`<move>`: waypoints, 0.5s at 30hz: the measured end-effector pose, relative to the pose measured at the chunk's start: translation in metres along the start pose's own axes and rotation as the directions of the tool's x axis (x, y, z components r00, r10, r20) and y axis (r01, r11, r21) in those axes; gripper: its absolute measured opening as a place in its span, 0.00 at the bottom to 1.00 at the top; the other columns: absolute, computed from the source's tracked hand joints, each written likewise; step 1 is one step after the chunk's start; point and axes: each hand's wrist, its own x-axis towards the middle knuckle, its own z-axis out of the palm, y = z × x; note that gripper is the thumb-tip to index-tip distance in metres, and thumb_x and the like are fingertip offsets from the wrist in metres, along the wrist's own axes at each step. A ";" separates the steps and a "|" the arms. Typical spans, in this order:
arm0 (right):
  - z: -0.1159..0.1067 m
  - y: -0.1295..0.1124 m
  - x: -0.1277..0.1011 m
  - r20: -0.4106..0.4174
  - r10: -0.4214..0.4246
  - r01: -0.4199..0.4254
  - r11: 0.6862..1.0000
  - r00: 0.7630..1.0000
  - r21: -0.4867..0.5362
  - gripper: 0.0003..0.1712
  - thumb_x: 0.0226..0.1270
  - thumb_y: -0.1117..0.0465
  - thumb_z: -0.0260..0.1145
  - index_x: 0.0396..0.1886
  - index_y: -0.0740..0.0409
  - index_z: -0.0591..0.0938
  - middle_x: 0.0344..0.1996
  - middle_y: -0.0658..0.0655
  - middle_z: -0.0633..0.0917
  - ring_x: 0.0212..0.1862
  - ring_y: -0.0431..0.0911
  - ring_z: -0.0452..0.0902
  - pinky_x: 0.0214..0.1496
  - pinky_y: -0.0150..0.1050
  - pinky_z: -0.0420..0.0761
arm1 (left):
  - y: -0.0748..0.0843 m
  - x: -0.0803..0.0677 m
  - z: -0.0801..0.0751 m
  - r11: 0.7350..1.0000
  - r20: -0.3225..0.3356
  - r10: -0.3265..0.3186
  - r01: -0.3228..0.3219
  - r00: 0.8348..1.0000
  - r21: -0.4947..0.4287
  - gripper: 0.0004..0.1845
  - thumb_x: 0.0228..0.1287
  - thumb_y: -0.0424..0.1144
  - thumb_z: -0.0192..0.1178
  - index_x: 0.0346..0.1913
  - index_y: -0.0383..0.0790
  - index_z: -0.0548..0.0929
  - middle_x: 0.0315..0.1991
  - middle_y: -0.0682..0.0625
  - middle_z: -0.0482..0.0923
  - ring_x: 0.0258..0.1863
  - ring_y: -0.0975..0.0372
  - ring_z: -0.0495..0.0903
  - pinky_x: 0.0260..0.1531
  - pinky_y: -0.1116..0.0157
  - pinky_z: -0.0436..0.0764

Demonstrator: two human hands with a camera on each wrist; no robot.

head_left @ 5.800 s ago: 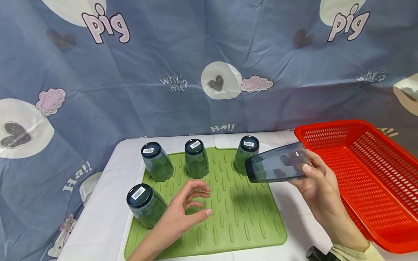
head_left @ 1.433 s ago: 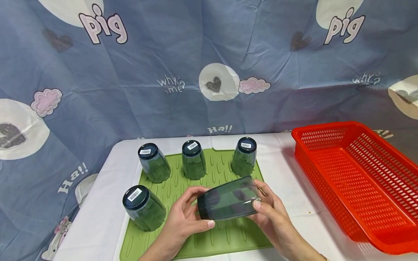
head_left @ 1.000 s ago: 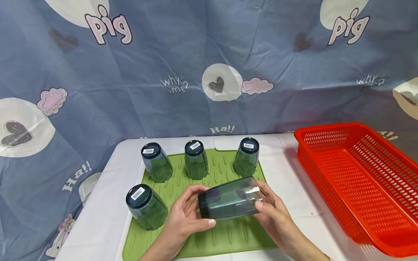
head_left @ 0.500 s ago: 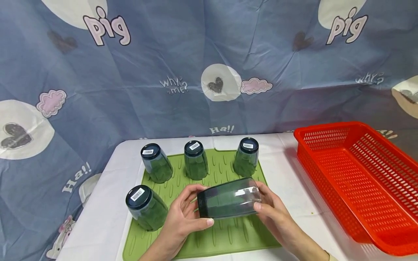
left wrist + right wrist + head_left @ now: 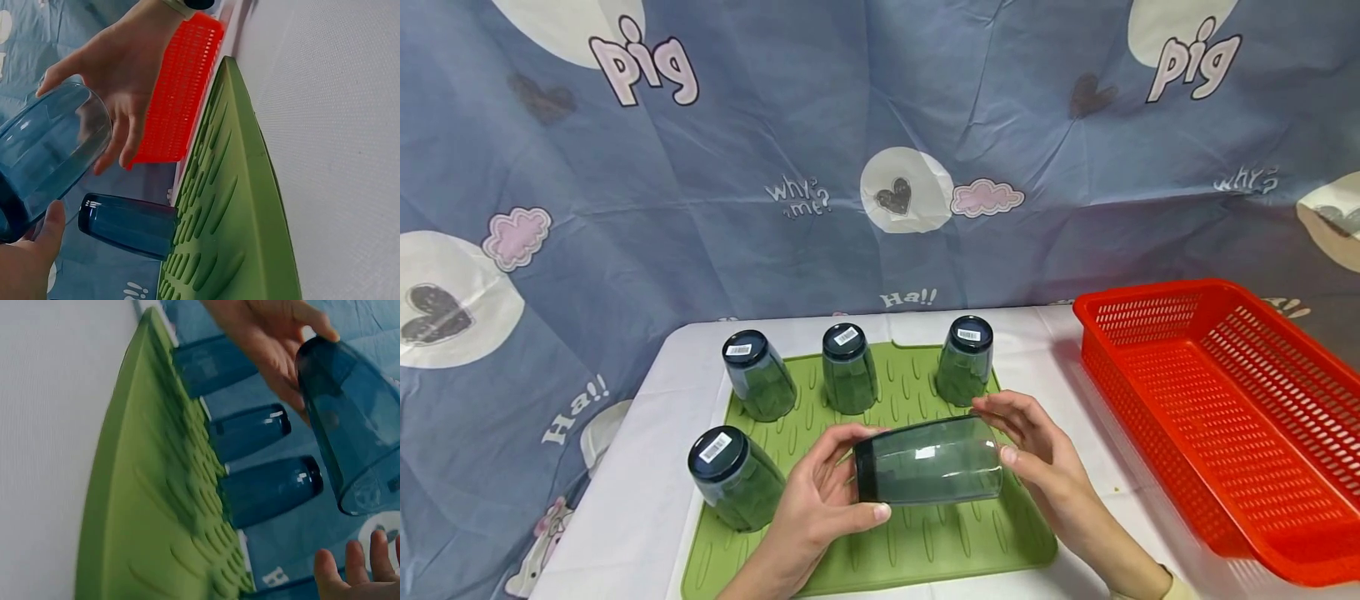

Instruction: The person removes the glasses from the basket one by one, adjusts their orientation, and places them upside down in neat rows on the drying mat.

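Note:
A blue-green drinking glass (image 5: 928, 460) lies sideways in the air above the green mat (image 5: 880, 567), its mouth facing right. My left hand (image 5: 820, 500) grips it by the dark base, thumb below and fingers behind. Beside the mouth, my right hand (image 5: 1045, 458) has its fingers spread; in the right wrist view these fingers (image 5: 355, 565) stand apart from the rim. Several like glasses stand upside down on the mat: one at front left (image 5: 741, 483), one at back left (image 5: 763, 383), one at back middle (image 5: 852, 375) and one at back right (image 5: 964, 367).
A red perforated basket (image 5: 1150, 433) sits on the white tablecloth (image 5: 602, 500) to the right of the mat. Behind the table hangs a blue printed cloth (image 5: 737, 250).
Earlier my right hand carried the glass in from beside the basket, and my left hand took its base. In the last half second my right hand has loosened and drawn back rightward.

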 end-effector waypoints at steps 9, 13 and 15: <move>-0.005 -0.010 0.005 -0.026 -0.159 0.159 0.987 0.987 -0.006 0.25 0.66 0.80 0.48 0.63 0.77 0.63 0.60 0.73 0.71 0.64 0.61 0.68 0.63 0.50 0.74 | -0.001 0.001 0.001 0.999 0.000 0.048 -0.048 0.999 -0.004 0.37 0.45 0.16 0.66 0.62 0.25 0.65 0.67 0.31 0.63 0.67 0.47 0.66 0.66 0.57 0.67; -0.007 -0.009 0.006 -0.051 -0.155 0.154 0.988 0.987 -0.021 0.24 0.66 0.80 0.49 0.62 0.77 0.64 0.59 0.73 0.72 0.64 0.61 0.69 0.63 0.51 0.74 | -0.001 0.001 0.000 0.998 -0.024 0.058 -0.058 0.998 0.017 0.38 0.45 0.16 0.66 0.63 0.25 0.65 0.65 0.33 0.67 0.65 0.47 0.69 0.65 0.58 0.67; -0.008 -0.009 0.006 -0.060 -0.155 0.153 0.988 0.986 -0.033 0.24 0.66 0.80 0.49 0.62 0.77 0.64 0.59 0.72 0.72 0.64 0.60 0.69 0.63 0.50 0.74 | 0.000 0.002 0.000 0.998 -0.029 0.063 -0.062 0.998 0.021 0.38 0.45 0.16 0.67 0.63 0.25 0.65 0.65 0.33 0.68 0.64 0.47 0.69 0.65 0.59 0.67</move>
